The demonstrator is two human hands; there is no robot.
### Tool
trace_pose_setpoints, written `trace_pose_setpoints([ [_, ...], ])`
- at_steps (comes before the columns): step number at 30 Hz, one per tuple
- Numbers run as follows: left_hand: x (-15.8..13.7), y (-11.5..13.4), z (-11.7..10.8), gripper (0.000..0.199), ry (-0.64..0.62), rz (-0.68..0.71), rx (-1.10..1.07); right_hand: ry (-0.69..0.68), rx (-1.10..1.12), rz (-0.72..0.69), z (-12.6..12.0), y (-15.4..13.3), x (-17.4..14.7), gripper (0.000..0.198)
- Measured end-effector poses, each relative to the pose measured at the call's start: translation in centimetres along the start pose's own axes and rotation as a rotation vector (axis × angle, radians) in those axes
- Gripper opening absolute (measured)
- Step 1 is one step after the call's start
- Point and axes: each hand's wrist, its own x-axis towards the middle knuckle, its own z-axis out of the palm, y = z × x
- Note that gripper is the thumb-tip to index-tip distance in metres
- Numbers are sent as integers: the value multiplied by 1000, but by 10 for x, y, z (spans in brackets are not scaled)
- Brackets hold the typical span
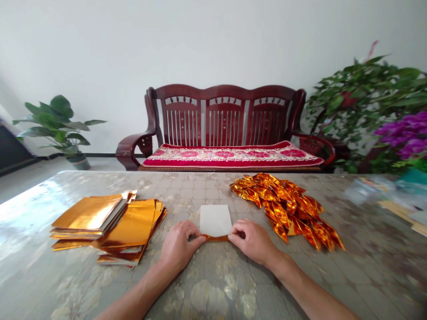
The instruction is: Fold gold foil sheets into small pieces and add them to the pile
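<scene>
White paper (215, 219) lies between and just beyond our left grip (182, 241) and right grip (252, 240), which pinch opposite ends of its orange near edge (216, 239), running crosswise, each equally close.

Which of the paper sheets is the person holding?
The single sheet between the left hand and right hand: mostly white face up, unlike the gold-topped stacks at left.
</scene>
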Motion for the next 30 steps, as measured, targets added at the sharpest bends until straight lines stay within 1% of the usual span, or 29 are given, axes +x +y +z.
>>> trace_pose_setpoints([
  [6, -1, 5, -4, 16, 9, -32, 33, -13, -7, -4, 1, 0, 1, 27],
  [12, 1, 9, -8, 18, 6, -72, 92, 21, -85, 27, 4, -1, 1, 25],
  [19, 1, 11, -9, 19, -11, -79, 138, 44, -157, 37, 6, -4, 1, 24],
  [26, -3, 11, -6, 24, 1, -38, 181, 44, -206, 34, 5, -7, -1, 23],
  [30, -4, 11, -4, 22, 14, -43, 191, 47, -216, 30, 5, -8, 0, 22],
])
